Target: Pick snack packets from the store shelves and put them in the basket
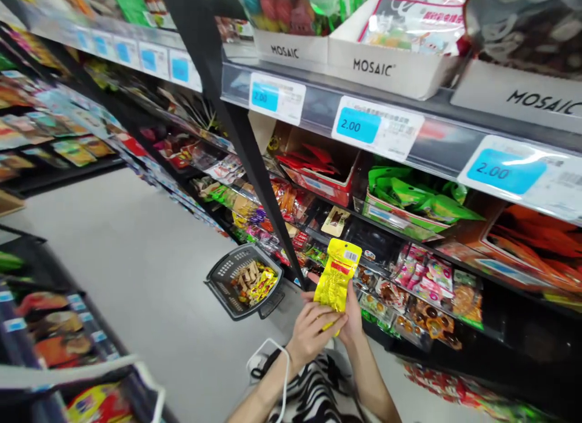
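Observation:
A yellow snack packet (337,277) with a red label and a barcode is held up in front of me, its hang-hole end pointing away. My right hand (352,317) supports it from behind and along the right edge, with fingertips showing past the left edge. Across the packet's lower front lie the fingers of my left hand (313,332), bent over it. Part of the packet's bottom is covered by these fingers. Beyond it are the shelves of small packaged snacks. To the left, a dark shopping basket (227,289) on the floor contains several yellow and tan packets (254,283).
A black shelf post (254,162) rises left of my hands. Overhead to the right runs a shelf edge with price tags (357,126). Green packets (413,196) and pink packets (425,271) fill the shelves. At lower left stands another display (59,326). A white cable (286,374) crosses my left forearm.

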`<action>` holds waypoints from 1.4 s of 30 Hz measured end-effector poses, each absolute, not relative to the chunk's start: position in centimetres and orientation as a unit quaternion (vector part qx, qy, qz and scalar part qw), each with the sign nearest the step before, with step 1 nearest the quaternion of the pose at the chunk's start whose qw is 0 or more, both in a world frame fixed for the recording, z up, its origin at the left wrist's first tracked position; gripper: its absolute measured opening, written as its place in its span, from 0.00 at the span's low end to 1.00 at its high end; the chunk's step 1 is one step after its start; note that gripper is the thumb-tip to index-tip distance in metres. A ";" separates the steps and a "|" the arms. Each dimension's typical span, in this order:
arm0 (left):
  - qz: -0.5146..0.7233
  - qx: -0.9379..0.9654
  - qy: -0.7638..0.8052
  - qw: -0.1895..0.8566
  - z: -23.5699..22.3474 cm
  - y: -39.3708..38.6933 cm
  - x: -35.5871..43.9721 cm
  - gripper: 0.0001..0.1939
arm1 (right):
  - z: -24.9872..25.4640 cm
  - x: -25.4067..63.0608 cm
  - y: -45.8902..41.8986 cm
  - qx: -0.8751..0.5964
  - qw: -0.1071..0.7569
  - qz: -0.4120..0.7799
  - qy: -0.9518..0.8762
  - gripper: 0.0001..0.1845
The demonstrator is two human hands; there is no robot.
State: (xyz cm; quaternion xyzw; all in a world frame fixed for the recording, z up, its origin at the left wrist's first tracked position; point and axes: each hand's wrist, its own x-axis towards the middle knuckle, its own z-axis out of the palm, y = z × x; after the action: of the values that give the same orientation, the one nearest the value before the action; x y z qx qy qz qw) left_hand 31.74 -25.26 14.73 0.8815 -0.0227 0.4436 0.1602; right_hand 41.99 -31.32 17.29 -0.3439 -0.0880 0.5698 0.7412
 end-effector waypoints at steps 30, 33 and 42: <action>0.276 0.652 0.106 0.698 12.2 -30.7 32.7 0.12 | 14.3 39.7 -44.3 -0.602 0.774 0.177 -0.087 0.27; 0.221 0.665 0.044 0.712 11.9 -31.7 32.3 0.12 | 15.6 40.5 -47.3 -0.621 0.778 0.092 -0.031 0.25; 0.096 0.658 0.026 0.747 8.5 -31.0 31.3 0.20 | 26.2 47.4 -59.5 -0.548 0.791 -0.258 0.085 0.29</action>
State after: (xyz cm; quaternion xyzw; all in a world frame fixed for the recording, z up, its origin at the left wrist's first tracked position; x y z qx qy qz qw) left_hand 31.29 -30.99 8.46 0.6577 0.0261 0.0963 0.7467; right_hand 47.42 -59.53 26.22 -0.5478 0.0853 -0.2580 0.7913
